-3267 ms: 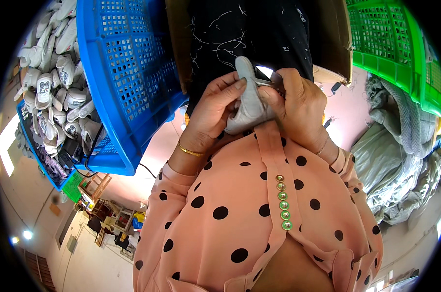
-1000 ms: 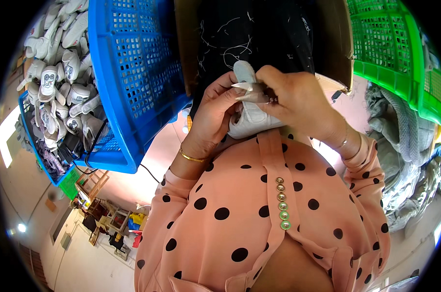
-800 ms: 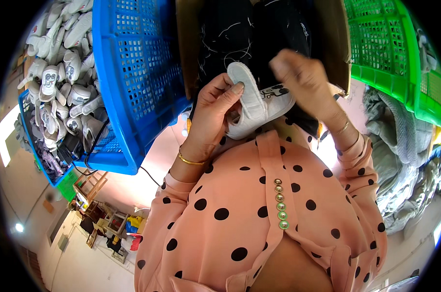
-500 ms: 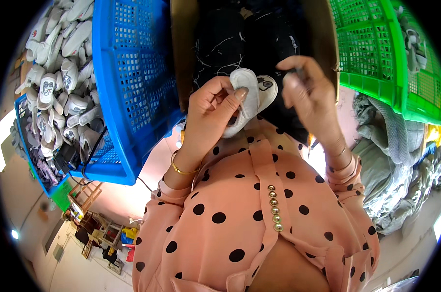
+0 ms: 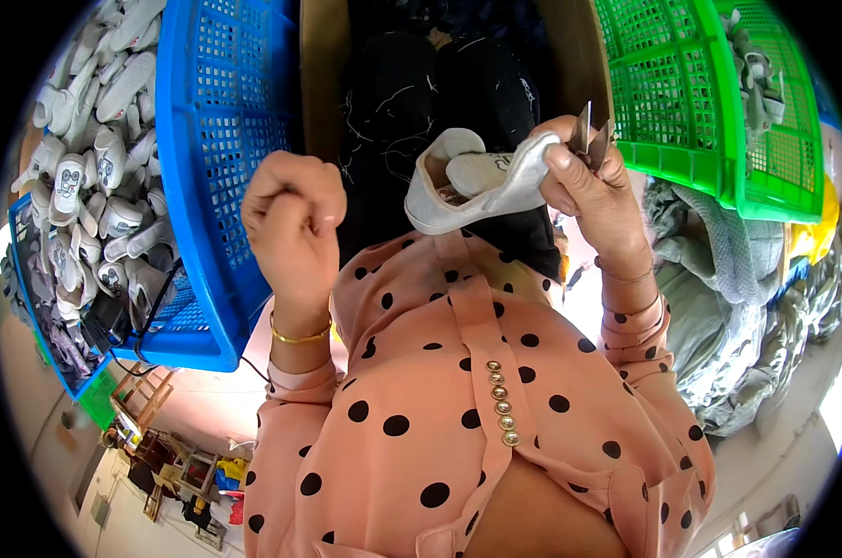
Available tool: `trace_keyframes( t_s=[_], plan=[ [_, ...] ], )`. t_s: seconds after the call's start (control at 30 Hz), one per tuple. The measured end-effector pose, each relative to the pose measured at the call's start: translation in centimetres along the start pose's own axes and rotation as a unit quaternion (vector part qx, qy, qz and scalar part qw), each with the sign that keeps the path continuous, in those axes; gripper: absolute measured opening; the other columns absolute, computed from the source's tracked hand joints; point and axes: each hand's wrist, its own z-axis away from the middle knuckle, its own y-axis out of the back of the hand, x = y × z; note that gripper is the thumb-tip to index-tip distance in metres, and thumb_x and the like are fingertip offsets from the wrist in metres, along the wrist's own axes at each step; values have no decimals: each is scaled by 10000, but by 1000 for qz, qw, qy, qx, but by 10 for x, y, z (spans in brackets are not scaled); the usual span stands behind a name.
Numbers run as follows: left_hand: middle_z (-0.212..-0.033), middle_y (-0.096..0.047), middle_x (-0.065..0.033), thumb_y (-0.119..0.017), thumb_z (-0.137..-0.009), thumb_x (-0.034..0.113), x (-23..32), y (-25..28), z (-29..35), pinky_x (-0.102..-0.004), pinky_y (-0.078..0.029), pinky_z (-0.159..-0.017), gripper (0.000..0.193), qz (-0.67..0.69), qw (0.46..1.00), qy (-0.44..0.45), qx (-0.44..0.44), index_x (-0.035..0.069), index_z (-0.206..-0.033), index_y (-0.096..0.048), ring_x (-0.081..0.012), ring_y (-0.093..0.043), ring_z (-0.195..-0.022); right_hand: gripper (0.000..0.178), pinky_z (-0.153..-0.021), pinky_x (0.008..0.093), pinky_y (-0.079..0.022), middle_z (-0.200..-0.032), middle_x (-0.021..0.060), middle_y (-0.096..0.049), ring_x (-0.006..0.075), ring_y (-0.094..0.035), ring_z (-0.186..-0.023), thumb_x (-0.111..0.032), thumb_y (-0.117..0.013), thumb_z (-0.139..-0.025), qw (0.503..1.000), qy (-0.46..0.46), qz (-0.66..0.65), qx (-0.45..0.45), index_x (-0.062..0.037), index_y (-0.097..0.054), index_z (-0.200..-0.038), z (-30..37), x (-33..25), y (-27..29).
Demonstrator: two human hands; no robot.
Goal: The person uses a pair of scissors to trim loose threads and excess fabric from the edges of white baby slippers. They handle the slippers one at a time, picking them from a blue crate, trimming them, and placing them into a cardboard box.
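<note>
A small off-white cloth shoe (image 5: 439, 212) hangs over my lap, its opening facing up. My right hand (image 5: 605, 197) is closed on one end of it, pinching the edge between thumb and fingers. The same hand also holds a pair of metal thread snips (image 5: 588, 138), blades pointing up. Inside the shoe the pale insole shows a dark printed drawing. My left hand (image 5: 295, 223) is apart from the shoe, raised beside the blue basket with its fingers curled in; whether something thin is between them is hidden.
At left, a blue plastic basket (image 5: 193, 167) stands by a heap of similar shoes (image 5: 95, 195). A green basket (image 5: 672, 102) at right holds more pale pieces. Below it lie grey fabric bundles (image 5: 718, 316). Loose threads cling to my dark trousers (image 5: 393, 93).
The shoe has passed from my left hand to my right, which has come inward to grip it. My left hand has let go and moved left toward the blue basket.
</note>
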Motion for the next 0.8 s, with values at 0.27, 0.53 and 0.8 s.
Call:
trace_keyframes(
  t_s=[0.27,0.53,0.8],
  plan=[
    [-916,-661,-47,-786,-761,169,-24,-70,1,-335,-450,-699,305,-570,791,-199,-102,77,-1024,-663,-237,-580,-799,164,-469,195,-280,-606,-57,-454,24,-346,-505,-202,-560,-1012,997,1,35,74,-41,-584,-995,5,15,-22],
    [-1045,-704,-91,-616,-915,64,-13,-42,-9,-362,-494,-924,280,-290,952,0,93,51,-1194,-636,-220,-641,-1022,121,-443,224,-221,-543,-55,-357,39,-286,-464,-205,-544,-1013,987,-65,-50,141,-86,-563,-1017,3,9,-17],
    [-970,-656,17,-815,-678,157,-24,-75,-16,-346,-433,-839,303,-528,803,-273,-47,158,-958,-702,-238,-554,-981,195,-428,202,-258,-558,-53,-398,30,-321,-468,-239,-550,-1014,993,-79,-3,85,-56,-531,-950,-3,8,-23]
  ],
)
